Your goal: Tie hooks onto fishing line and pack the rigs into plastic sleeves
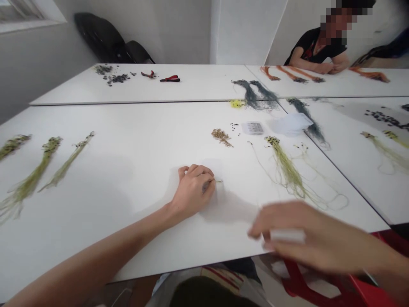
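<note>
My left hand (pixel 194 187) rests on the white table (pixel 143 230) with its fingers curled and pressed together. A short end of thin yellow-green line (pixel 219 181) sticks out past its fingertips. A small grey oval patch shows by the thumb; what it is I cannot make out. Blurred by motion, my right hand (pixel 294 232) hovers over the table's front edge, thumb and fingers apart, with nothing visible between them. Beyond it lies a bundle of yellow-green lines (pixel 287 166) with dark ends. Farther back are a pile of small brass-coloured pieces (pixel 221 136) and a clear plastic box (pixel 254 127).
More yellow-green bundles (pixel 47 157) lie at left. Dark grey-green bundles (pixel 252 91) and a white plastic bag (pixel 292 123) are behind. Red-handled pliers (pixel 171 79) and dark pieces (pixel 118 78) sit on the far table. A person (pixel 319 51) leans there near orange bundles (pixel 292 73).
</note>
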The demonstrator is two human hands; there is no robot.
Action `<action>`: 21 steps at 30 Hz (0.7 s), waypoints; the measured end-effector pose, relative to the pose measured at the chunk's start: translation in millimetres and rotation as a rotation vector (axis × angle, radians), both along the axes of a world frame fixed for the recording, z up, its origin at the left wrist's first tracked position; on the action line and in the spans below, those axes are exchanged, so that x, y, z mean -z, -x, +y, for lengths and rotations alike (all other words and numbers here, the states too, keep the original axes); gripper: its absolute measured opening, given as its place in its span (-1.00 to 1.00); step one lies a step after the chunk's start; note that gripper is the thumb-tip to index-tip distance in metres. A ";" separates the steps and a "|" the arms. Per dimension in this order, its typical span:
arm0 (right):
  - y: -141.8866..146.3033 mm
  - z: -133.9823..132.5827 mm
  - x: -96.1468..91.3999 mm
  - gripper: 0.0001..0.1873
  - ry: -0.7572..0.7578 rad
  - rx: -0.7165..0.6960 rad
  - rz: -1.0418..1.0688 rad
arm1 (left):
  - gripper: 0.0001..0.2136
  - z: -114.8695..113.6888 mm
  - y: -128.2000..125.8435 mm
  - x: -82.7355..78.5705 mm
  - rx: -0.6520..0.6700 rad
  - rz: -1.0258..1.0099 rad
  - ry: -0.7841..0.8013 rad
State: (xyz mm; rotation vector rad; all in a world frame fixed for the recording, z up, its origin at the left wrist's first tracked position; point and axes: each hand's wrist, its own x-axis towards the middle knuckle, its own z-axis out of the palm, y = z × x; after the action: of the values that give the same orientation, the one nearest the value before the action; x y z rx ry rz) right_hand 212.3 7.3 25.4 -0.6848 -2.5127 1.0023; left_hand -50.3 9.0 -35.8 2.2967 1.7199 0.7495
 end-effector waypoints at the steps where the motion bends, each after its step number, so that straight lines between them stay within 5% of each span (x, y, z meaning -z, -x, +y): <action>1: 13.1 14.2 -7.9 -0.86 0.037 -0.031 -0.013 | -0.78 -0.4 -0.5 -0.2 0.000 0.016 -0.013; 4: 53.3 59.2 -8.6 -0.80 0.008 0.007 -0.001 | -0.78 -1.2 -1.6 -0.5 -0.007 0.049 -0.027; 7: 79.0 82.7 13.5 -0.73 -0.097 -0.006 -0.032 | -0.78 -1.4 -1.7 -0.8 -0.009 0.055 -0.022; 12: 81.7 77.1 41.3 -0.84 -0.121 0.008 -0.059 | -0.77 -0.8 -2.1 -1.7 0.003 0.035 -0.008; 21: 78.1 68.8 55.8 -0.85 -0.104 0.085 -0.012 | -0.77 1.4 -3.2 -4.8 -0.005 0.024 0.011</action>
State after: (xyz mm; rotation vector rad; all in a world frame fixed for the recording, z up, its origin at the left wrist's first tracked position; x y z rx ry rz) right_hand 134.2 76.2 -30.4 -0.7611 -2.5037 0.8341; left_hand -47.1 10.4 -31.0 2.3042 1.7364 0.7137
